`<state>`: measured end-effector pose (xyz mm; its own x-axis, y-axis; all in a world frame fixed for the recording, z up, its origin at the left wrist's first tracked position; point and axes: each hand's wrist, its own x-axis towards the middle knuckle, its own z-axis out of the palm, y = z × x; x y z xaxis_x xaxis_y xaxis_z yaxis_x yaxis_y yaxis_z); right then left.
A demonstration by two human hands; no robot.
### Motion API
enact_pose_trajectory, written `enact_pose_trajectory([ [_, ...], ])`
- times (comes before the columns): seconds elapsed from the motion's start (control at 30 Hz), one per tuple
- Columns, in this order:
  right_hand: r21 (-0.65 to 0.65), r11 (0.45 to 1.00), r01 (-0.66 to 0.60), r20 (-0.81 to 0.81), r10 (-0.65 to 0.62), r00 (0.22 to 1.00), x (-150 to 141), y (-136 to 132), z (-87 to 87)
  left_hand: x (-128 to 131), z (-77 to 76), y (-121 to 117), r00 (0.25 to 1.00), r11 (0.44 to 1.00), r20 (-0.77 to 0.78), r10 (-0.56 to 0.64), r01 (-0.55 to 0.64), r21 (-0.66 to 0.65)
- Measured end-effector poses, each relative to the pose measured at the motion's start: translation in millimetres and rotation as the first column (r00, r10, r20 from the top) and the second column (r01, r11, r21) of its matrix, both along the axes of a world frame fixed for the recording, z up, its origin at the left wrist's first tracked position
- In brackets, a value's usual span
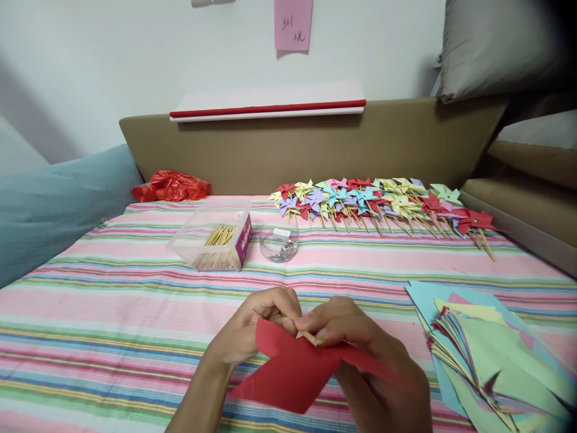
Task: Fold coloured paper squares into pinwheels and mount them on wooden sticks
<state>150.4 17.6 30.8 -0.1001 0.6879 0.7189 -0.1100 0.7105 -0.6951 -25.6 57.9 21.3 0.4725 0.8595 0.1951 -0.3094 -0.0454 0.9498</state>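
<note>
A red paper pinwheel [297, 379] is between my hands, low in the middle of the view. A thin wooden stick [310, 338] lies against its upper edge, its pale end showing by my right fingers. My left hand [265, 322] is closed, its fingers curled around the stick behind the paper. My right hand [360, 337] pinches the paper and the stick's end from the right, with a red flap running under its fingers. The fingertips of both hands meet near the stick. What lies right between them is hidden.
A clear plastic box [180, 243] of wooden sticks stands beyond my hands, beside a round clear tub [265, 249] of small metal pieces. Many finished pinwheels [360, 198] lie at the back right. Coloured paper sheets [500, 349] are stacked at right; a red plastic bag [174, 186] sits back left.
</note>
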Motion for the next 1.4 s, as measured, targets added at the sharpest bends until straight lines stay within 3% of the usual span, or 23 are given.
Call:
enact_pose_trajectory([
  [0.17,0.053,0.998,0.027,-0.03,-0.025,0.999,-5.6,-1.0,-0.6,-1.7,13.1,-12.8,0.991,0.991,-0.022,0.131,-0.131,-0.018],
  [0.3,0.048,0.997,0.064,-0.097,-0.059,0.994,-13.4,-4.6,-1.6,-3.1,15.6,-16.7,0.994,0.991,-0.025,0.109,-0.111,-0.08],
  [0.57,-0.034,0.991,0.128,-0.283,-0.132,0.95,-31.7,-13.0,-2.3,-8.3,17.2,-13.9,0.999,0.997,-0.022,0.04,-0.041,-0.067],
  [0.8,-0.086,0.982,0.171,-0.342,-0.19,0.92,-38.1,-15.6,-4.4,-11.0,15.2,-7.6,1.0,0.999,-0.023,-0.021,0.02,-0.051],
  [1.1,-0.024,0.983,0.18,-0.33,-0.177,0.927,-37.7,-14.4,-9.3,-12.6,15.1,-8.1,0.998,0.998,-0.006,-0.057,0.057,-0.015],
  [1.17,-0.072,0.984,0.162,-0.32,-0.176,0.931,-36.1,-16.2,-9.1,-13.2,14.5,-6.6,0.999,0.999,-0.008,-0.046,0.046,-0.007],
  [1.27,-0.262,0.951,0.163,-0.294,-0.24,0.925,-31.5,-16.2,-9.4,-13.9,10.6,-0.2,0.996,0.999,-0.089,-0.029,0.03,0.012],
  [1.4,-0.56,0.813,0.158,-0.224,-0.333,0.916,-20.9,-4.8,-10.1,-8.6,-0.1,8.4,0.97,0.999,-0.244,0.003,-0.012,-0.036],
])
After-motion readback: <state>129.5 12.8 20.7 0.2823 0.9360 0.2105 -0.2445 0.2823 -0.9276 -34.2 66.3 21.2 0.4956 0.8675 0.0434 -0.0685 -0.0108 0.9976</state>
